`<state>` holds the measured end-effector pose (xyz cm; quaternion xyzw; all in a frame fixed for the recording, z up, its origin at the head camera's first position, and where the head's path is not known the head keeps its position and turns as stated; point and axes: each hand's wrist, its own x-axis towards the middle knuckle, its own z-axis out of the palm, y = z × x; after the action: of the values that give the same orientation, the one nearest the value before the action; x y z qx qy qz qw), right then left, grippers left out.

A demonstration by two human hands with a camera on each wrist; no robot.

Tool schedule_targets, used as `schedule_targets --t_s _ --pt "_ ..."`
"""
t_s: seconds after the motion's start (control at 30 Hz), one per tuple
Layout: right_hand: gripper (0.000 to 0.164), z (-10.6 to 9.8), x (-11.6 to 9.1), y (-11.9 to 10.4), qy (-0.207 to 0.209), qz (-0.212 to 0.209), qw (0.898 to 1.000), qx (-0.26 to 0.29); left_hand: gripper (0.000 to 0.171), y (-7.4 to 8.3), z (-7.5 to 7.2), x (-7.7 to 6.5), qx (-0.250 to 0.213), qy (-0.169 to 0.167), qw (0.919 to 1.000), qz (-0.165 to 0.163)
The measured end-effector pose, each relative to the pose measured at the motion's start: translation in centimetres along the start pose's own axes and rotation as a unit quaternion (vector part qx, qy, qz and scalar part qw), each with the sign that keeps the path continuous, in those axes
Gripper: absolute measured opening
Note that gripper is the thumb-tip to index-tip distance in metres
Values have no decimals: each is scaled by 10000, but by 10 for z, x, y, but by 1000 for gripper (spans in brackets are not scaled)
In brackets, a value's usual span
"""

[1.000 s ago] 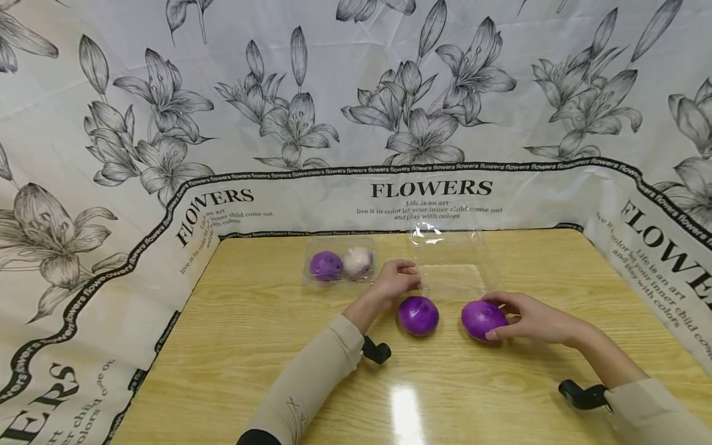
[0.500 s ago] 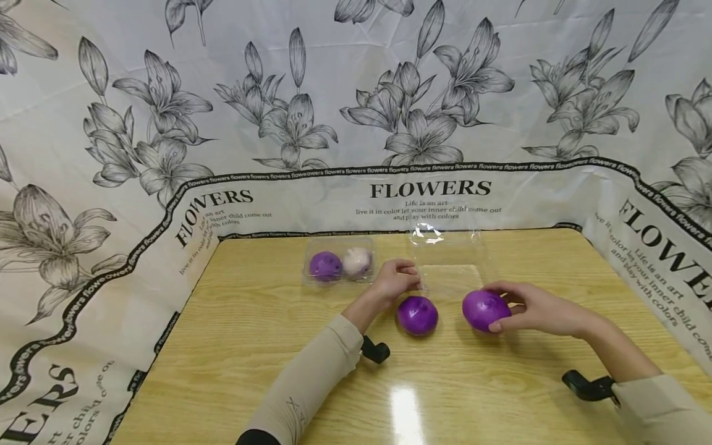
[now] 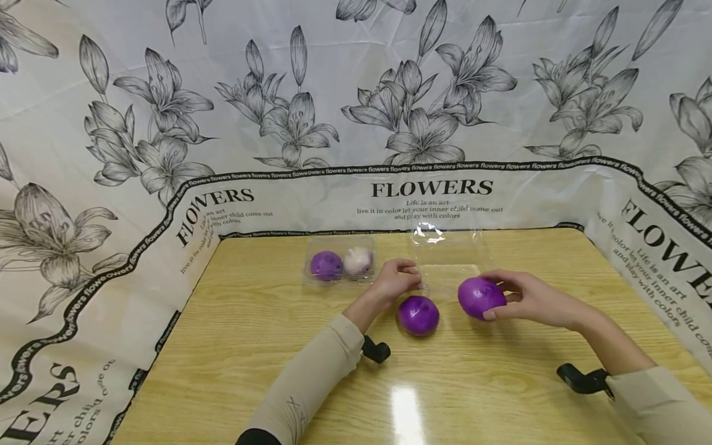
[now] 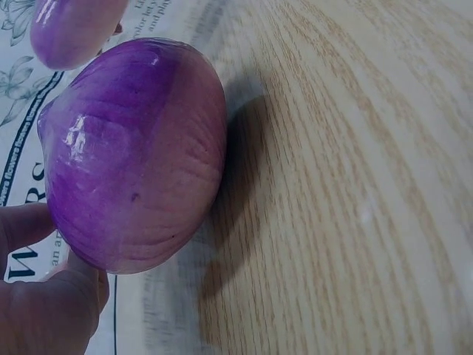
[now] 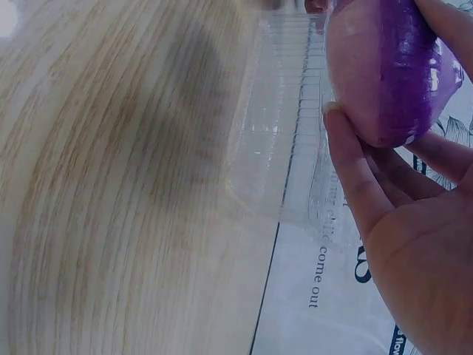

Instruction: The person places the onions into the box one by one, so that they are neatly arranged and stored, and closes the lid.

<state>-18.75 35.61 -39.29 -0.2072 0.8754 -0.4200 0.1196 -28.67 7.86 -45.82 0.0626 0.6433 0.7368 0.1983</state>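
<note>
Bulb (image 3: 478, 299) in glossy purple is gripped between the right hand's (image 3: 536, 300) thumb and fingers, raised off the table (image 3: 250, 346) by the near right corner of an open clear box (image 3: 445, 276). A second purple bulb (image 3: 418, 315) rests on the table just in front of that box. The left hand (image 3: 397, 279) lies at the box's left edge; whether it grips the plastic, I cannot tell. Farther left, a closed-looking clear container (image 3: 340, 245) holds a darker bulb (image 3: 326, 266) and a paler bulb (image 3: 358, 262). That container seems finished, while the open box shows nothing inside and looks yet unfilled, both loose bulbs being outside it.
</note>
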Motion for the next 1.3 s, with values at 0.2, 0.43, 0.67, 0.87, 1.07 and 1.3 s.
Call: schedule_targets --t_s 0.2,0.43,0.67,0.87,1.07,1.3 --pt "73 1 8 -3 284 68 9992 -281 50 1 0 0 -22 -32 10000 0" --pt "77 1 17 -4 578 174 9971 -467 49 0 -1 0 -40 -54 10000 13" --pt "80 3 29 -5 761 186 9952 -589 50 1 -1 1 -106 12 9999 5" --pt "79 4 39 -1 852 199 9939 -678 50 2 -1 1 -121 5 9999 -14" --pt "77 7 47 2 933 155 9935 -631 50 2 0 0 -222 60 9997 10" --pt "79 10 55 3 926 69 9942 -537 49 -2 1 1 -279 75 9996 56"
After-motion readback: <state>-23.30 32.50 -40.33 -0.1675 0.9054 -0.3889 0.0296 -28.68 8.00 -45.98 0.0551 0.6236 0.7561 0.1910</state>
